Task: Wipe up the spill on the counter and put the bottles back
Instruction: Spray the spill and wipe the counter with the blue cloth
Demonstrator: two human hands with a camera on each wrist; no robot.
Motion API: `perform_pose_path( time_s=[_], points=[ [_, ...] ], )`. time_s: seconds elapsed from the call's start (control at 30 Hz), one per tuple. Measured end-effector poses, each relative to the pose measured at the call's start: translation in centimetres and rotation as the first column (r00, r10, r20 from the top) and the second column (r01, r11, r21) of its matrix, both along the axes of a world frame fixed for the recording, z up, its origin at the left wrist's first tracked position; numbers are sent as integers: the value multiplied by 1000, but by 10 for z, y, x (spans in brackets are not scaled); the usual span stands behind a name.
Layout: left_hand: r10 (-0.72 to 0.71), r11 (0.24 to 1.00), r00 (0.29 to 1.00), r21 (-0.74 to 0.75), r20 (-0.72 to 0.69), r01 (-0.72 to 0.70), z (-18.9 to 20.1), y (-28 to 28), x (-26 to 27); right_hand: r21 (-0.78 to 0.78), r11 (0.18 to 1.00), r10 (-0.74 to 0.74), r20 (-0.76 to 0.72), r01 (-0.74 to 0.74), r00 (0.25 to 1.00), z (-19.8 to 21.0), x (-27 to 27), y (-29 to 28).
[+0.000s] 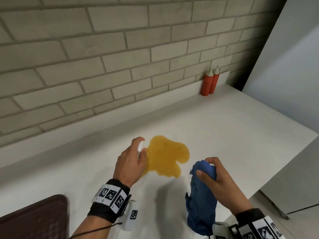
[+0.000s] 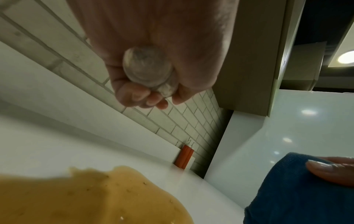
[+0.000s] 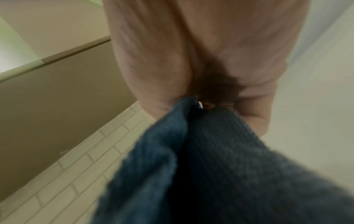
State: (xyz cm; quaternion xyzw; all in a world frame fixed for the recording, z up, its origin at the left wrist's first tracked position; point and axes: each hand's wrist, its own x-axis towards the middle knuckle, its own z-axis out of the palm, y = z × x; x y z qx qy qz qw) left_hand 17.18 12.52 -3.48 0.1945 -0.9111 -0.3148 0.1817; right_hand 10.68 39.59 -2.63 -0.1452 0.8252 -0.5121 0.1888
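Dark brown, a mat or board [image 1: 34, 219] is lying at the counter's near left corner. The left hand [image 1: 130, 163] is curling its fingers round a small clear spray bottle [image 1: 140, 147], holding it above the left edge of the orange spill [image 1: 166, 156], which is pooling on the white counter [image 1: 224, 126] between both hands. Just right of the spill, the right hand [image 1: 218, 180] is gripping a bunched blue cloth [image 1: 202, 200], thumb and fingers clamped on its top while the rest is hanging down. Farther right, two red squeeze bottles [image 1: 209, 82] are standing upright, touching, against the brick-tiled wall [image 1: 103, 57] at the counter's back corner.
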Motion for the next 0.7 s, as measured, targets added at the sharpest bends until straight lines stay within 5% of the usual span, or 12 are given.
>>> perform_pose_path(
  time_s=[0.27,0.5,0.6,0.7],
  points=[
    [58,997,998,53,12,-59,-5,20,-17,66,963,262,-27,-260,965,5,-44,9],
    [224,971,975,93,-9,-222,0,46,-10,-115,726,683,6,-678,730,12,-63,-16],
    [296,952,955,80,-2,-295,-1,59,-3,-89,674,737,14,-734,675,-14,-83,-27],
    [359,930,933,77,20,-359,-3,73,2,30,705,709,18,-709,705,-46,-106,-31]
  ],
)
